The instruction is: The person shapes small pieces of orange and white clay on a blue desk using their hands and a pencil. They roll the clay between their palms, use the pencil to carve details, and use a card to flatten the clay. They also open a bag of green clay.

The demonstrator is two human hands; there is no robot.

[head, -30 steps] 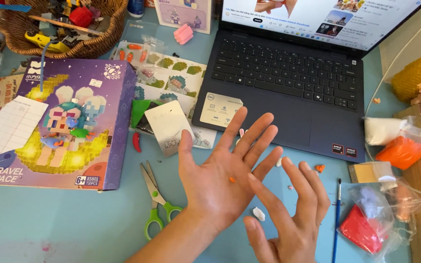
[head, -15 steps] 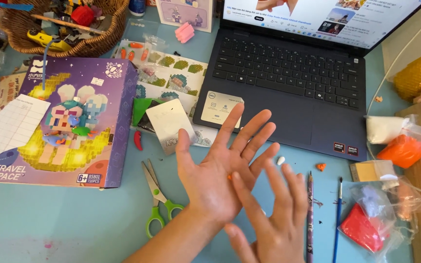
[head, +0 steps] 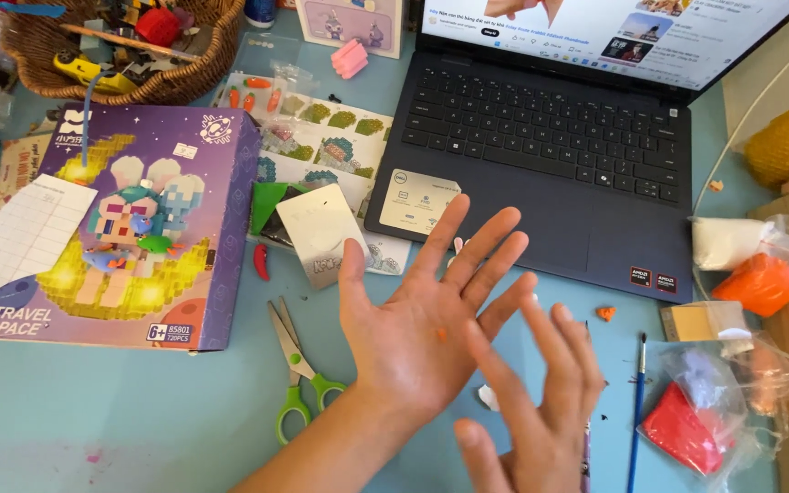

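Near the bottom centre of the frame I have both hands over the light-blue table. My left hand lies palm up, fingers spread wide, gripping nothing; a tiny orange piece sits loose on the palm. My right hand hovers just beside and partly over it, fingers extended and slightly parted, also empty, its fingertips close to the orange bit but I cannot tell if they touch.

As I judge it, the work is at an early stage: the purple building-block box at left is closed, and the instruction sheet lies spread above centre. Another small orange piece rests on the table right of my hands. Green-handled scissors lie just left of my left wrist, a laptop fills the upper right, and bags of orange and red clay sit at right. No assembled model shows anywhere; nearly everything looks left to do.
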